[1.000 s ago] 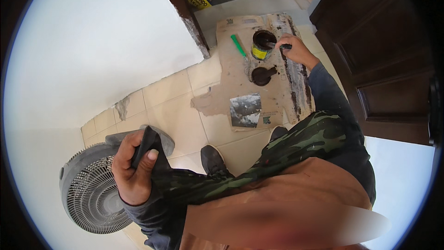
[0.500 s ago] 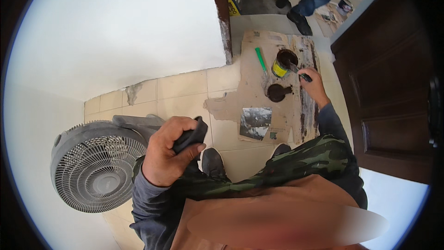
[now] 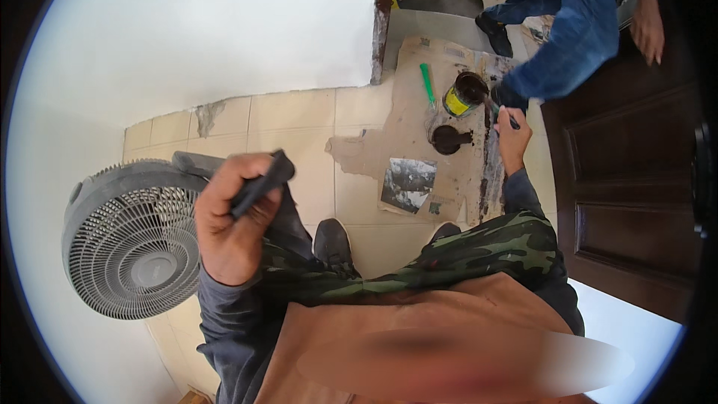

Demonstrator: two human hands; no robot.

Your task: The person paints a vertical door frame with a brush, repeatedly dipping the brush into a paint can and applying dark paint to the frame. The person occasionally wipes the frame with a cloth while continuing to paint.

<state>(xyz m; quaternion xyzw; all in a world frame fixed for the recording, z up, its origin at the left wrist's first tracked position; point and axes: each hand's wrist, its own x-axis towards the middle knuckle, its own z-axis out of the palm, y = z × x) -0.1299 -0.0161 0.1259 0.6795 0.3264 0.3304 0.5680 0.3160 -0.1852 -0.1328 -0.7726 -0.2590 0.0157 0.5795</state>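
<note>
In front of me on the left, my left hand [image 3: 235, 217] grips a black, folded piece [image 3: 262, 185] that looks like cloth; its exact kind I cannot make out. Farther off, my right hand [image 3: 513, 138] is closed on the dark handle of a paintbrush [image 3: 511, 117]. The brush's head end is at the right rim of a can [image 3: 458, 100] with a yellow label and dark brown paint inside. A round, dark paint-covered piece, perhaps the lid [image 3: 446, 140], lies just nearer to me. Under them is a stained cardboard sheet [image 3: 407, 131].
A green-handled tool [image 3: 427, 84] lies left of the can. Another person's leg [image 3: 572, 45] stands very close to the can, by the dark wooden door [image 3: 624, 194]. A grey fan [image 3: 134, 247] is at my left, along the white wall [image 3: 224, 22].
The other person has stepped nearer, one foot now beside the can. My left hand has shifted left with the black piece. The brush's head has moved from over the can to its right rim.
</note>
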